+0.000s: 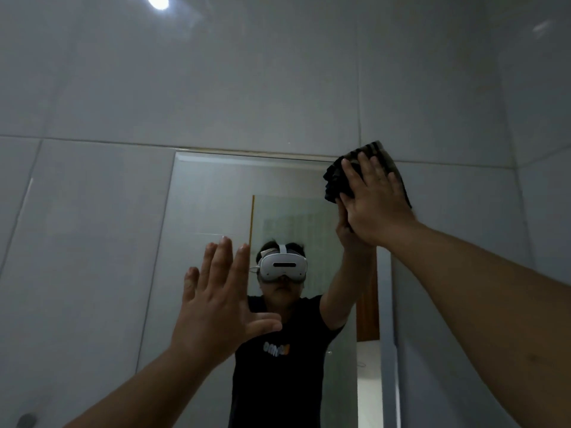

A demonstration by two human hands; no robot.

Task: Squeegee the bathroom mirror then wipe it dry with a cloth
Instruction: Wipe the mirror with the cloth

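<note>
The bathroom mirror (216,193) hangs on the grey tiled wall, its top edge just under a tile joint. A dark crumpled cloth (336,177) is pressed flat against the mirror's top right corner under my right hand (375,202), whose fingers are spread over it. My left hand (216,304) is raised lower down in front of the glass, palm forward, fingers apart and holding nothing. Whether it touches the glass I cannot tell. No squeegee is in view.
Large glossy grey wall tiles (278,88) surround the mirror. A ceiling light glares off the tile at the top left (158,0). The mirror reflects a person in a dark shirt and a wooden door frame (367,304).
</note>
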